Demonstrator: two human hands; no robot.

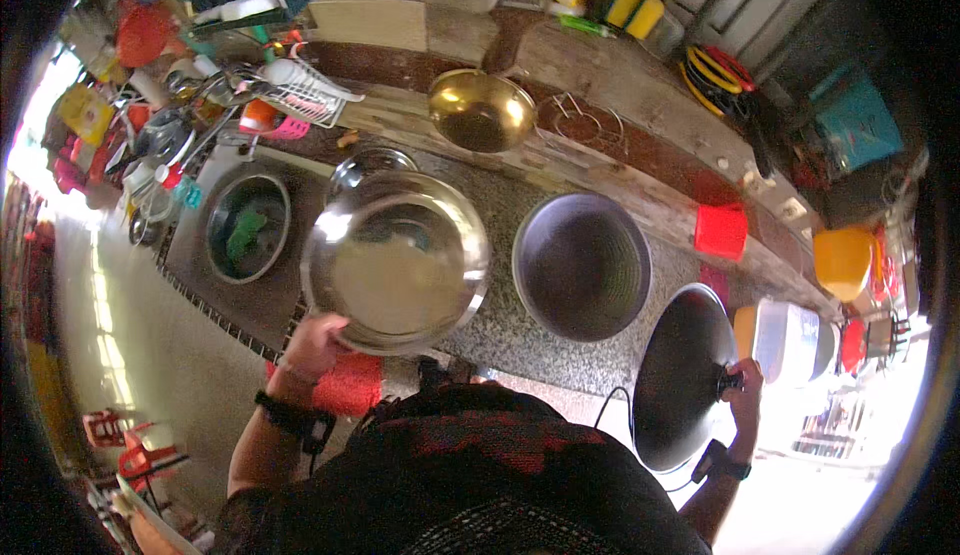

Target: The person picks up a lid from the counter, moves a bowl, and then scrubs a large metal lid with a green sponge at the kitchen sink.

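My left hand [313, 345] grips the near-left rim of a wide stainless steel basin [469, 228]. The basin's inside looks tan; whether that is liquid or bare metal, I cannot tell. At the right, my right hand [744, 390] holds a large dark domed lid [679, 375] by its black knob, the lid tipped nearly on edge. Between the two, a dark round pot [581, 266] with a ribbed inner wall sits uncovered on the speckled granite counter [495, 315]. A smaller steel bowl [373, 165] shows partly behind the basin.
Left of the basin, a round sink [287, 236] contains a green cloth [246, 234]. A gold-coloured metal bowl [480, 108] and a wire pot stand [581, 123] are on the back ledge. Dishes crowd a white rack [307, 97]. Toward the right stands a red container [720, 231].
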